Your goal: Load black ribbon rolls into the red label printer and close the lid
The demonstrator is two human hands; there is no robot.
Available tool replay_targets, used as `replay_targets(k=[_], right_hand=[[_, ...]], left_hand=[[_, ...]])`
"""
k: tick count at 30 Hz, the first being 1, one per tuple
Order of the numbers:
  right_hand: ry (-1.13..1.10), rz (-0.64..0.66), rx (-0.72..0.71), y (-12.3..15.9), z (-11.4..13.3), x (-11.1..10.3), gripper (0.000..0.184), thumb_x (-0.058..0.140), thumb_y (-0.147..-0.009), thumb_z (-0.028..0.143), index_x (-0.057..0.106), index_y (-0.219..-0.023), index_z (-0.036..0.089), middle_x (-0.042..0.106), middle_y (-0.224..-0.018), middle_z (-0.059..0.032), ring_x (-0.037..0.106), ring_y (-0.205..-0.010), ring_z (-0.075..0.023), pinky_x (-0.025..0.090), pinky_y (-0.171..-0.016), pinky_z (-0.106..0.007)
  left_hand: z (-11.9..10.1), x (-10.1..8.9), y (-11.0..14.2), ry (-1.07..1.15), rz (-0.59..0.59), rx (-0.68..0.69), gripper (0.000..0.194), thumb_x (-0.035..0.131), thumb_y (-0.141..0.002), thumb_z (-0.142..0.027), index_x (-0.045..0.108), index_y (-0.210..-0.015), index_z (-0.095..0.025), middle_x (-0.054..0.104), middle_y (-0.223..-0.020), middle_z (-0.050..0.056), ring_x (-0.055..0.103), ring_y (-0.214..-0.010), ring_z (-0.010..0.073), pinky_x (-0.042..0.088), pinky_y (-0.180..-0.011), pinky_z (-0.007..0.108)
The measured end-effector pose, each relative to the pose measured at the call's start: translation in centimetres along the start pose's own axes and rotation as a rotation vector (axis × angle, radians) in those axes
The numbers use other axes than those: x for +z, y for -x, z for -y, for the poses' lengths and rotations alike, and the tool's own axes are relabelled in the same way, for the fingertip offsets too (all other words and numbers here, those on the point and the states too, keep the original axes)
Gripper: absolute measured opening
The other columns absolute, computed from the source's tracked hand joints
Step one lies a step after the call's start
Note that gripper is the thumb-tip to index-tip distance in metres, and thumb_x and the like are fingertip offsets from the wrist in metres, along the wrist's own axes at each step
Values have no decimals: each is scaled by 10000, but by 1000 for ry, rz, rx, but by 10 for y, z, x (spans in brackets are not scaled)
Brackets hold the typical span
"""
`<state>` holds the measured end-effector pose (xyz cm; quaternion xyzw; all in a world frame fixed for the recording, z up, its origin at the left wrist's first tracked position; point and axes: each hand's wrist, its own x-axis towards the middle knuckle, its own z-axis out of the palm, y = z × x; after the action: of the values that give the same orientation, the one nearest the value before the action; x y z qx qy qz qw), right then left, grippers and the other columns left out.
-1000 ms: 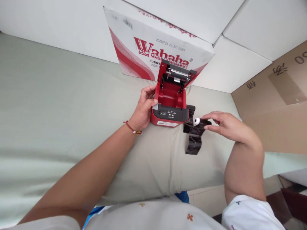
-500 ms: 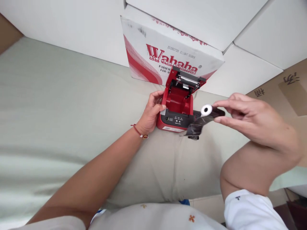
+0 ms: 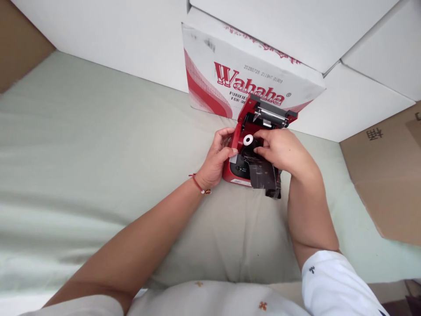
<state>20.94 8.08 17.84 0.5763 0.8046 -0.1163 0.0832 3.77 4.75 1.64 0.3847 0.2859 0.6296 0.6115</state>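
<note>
A red and black label printer [image 3: 239, 170] stands on the cloth with its lid [image 3: 268, 113] raised. My left hand [image 3: 219, 159] grips the printer's left side, thumb on the near left corner and fingers behind the wall. In my right hand [image 3: 279, 149], thumb and fingers pinch a small roll with a white end [image 3: 248, 140] and dark wrapping, inside the open compartment. The roll's loose dark strip [image 3: 265, 175] hangs forward over the printer's front panel and past its edge. My right hand hides part of the compartment and the printer's right side.
Behind the printer stands a white and red Wahaha carton [image 3: 210, 83], close to the raised lid. White boxes [image 3: 125, 39] line the back. Brown cardboard boxes are at the right [image 3: 388, 166] and the far left [image 3: 23, 39]. Pale green cloth [image 3: 98, 131] covers the surface.
My right hand has brought the roll leftward, from beside the printer into its open compartment. The dark strip now drapes over the front panel. My left hand keeps its grip on the printer.
</note>
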Motion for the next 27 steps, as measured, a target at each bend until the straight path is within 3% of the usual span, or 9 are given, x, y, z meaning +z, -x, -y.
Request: replay_targets(k=[3, 9, 12, 16, 20, 23, 27], right_hand=[[63, -32, 20, 0, 4, 1, 418, 648, -1027, 183, 828, -1402, 218, 850, -1076, -98, 715, -942, -279, 398, -769, -378], [102, -118, -136, 24, 2, -1, 361, 628, -1061, 205, 830, -1358, 182, 786, -1335, -167, 745, -1091, -312, 508, -879, -401], [110, -108, -141, 29, -1, -4, 318, 615, -1084, 227, 833, -1309, 171, 778, -1391, -168, 752, -1095, -307, 519, -887, -399], [151, -36, -85, 15, 0, -2, 297, 606, -1094, 231, 826, -1284, 170, 826, -1277, -167, 756, -1085, -316, 481, -845, -390], [148, -5, -15, -1, 7, 4, 308, 613, -1095, 234, 829, -1308, 183, 851, -1307, -170, 763, -1147, -340, 466, -845, -395], [147, -43, 63, -8, 13, 9, 365, 603, -1095, 238, 823, -1385, 207, 850, -1367, -171, 772, -1194, -367, 484, -868, -410], [137, -82, 92, -5, 15, 11, 387, 588, -1096, 257, 828, -1395, 203, 849, -1378, -183, 787, -1175, -374, 495, -869, -419]], left_hand=[[2, -1, 0, -19, -3, 21, 630, 909, -801, -486, 652, -1355, -333, 708, -1516, 28, 615, -1507, 311, 512, -1289, 464], [2, 0, 0, -20, -13, 15, 645, 914, -795, -490, 651, -1361, -327, 713, -1500, 32, 634, -1472, 309, 527, -1267, 465], [1, 0, 1, -28, -13, 15, 648, 913, -799, -504, 649, -1363, -326, 705, -1518, 36, 621, -1498, 315, 521, -1281, 471], [4, -2, -1, -22, -13, 24, 654, 916, -799, -506, 647, -1370, -334, 697, -1533, 33, 620, -1507, 305, 513, -1306, 465], [10, -4, -1, -110, 12, 79, 647, 867, -875, -593, 617, -1415, -339, 687, -1556, 55, 638, -1508, 318, 537, -1301, 500], [11, 0, 6, -335, -24, 277, 596, 704, -1011, -693, 601, -1461, -316, 654, -1583, 111, 627, -1537, 345, 525, -1324, 565], [5, 10, 19, -782, -37, 747, 593, 599, -1075, -690, 623, -1516, -295, 631, -1591, 151, 530, -1651, 409, 385, -1418, 696]])
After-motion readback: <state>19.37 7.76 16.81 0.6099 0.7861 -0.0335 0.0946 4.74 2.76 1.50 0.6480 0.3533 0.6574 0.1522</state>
